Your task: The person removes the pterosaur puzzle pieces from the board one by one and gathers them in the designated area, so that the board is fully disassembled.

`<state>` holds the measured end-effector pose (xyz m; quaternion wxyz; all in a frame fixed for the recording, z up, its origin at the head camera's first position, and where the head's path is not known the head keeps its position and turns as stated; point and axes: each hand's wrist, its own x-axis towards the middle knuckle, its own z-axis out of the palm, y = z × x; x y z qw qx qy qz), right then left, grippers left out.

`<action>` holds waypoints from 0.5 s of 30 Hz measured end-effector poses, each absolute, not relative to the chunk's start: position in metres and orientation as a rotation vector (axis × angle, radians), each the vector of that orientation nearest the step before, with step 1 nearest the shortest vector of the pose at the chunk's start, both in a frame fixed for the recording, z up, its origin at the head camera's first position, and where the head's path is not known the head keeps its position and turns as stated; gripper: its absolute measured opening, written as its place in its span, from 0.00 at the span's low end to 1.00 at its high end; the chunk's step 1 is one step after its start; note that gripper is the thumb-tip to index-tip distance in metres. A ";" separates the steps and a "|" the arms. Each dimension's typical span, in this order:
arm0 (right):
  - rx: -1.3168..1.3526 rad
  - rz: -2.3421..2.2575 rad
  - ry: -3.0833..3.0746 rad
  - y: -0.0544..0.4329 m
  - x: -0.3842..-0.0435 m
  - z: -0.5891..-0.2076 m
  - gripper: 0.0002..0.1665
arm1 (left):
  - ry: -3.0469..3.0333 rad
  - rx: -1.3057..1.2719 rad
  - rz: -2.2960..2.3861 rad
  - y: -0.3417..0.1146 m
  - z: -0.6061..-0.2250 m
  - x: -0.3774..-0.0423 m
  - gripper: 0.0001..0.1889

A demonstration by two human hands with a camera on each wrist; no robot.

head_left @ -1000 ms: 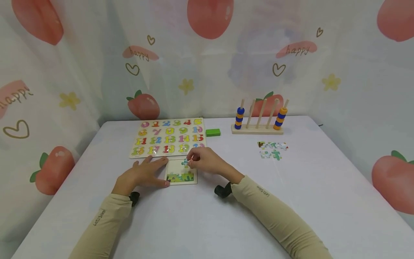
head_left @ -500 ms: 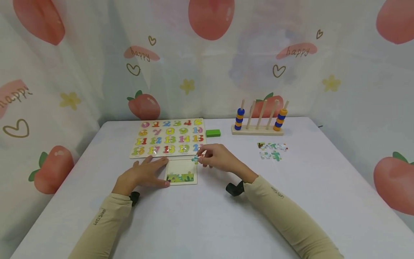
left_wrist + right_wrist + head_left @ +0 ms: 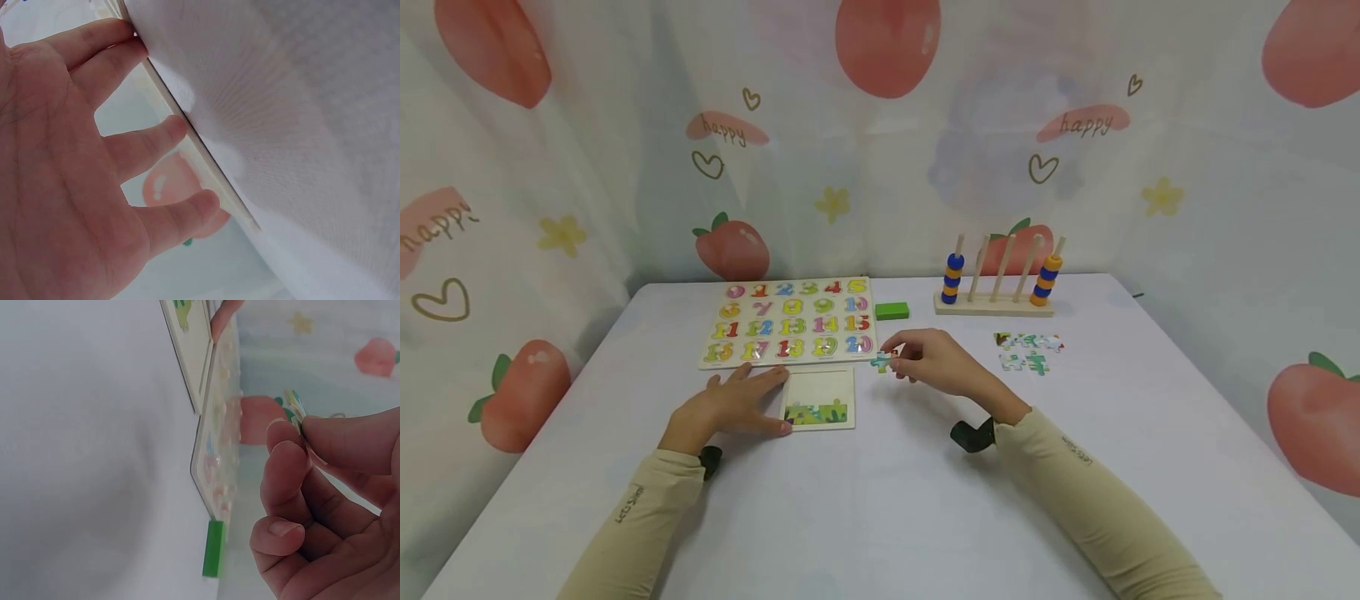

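Note:
My right hand (image 3: 936,360) pinches a blue-green jigsaw piece (image 3: 882,361) between thumb and fingers, to the right of the puzzle tray. In the right wrist view the piece (image 3: 295,407) shows edge-on between the fingertips, above the table. My left hand (image 3: 733,402) lies with fingers spread at the left edge of the white puzzle tray (image 3: 820,383), thumb at its lower left corner. Along the tray's bottom sits a strip of joined green jigsaw pieces (image 3: 816,414). In the left wrist view the left hand (image 3: 69,150) has its fingers extended to the thin board edge.
A number board (image 3: 790,323) lies behind the tray, with a green block (image 3: 892,311) at its right. A bead abacus (image 3: 996,308) stands at the back right. Several loose jigsaw pieces (image 3: 1026,342) lie in front of it. A printed curtain (image 3: 880,167) closes off the back.
My right hand has moved right, off the tray, carrying the pinched jigsaw piece past the tray's right edge. My left hand has stayed at the tray's left edge.

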<state>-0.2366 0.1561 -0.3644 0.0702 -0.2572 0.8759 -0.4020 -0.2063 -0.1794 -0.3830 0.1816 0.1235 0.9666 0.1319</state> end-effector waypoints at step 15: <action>-0.737 -1.178 2.696 0.193 -0.234 -0.363 0.15 | 2.732 0.336 0.371 -0.180 -0.385 -0.207 0.53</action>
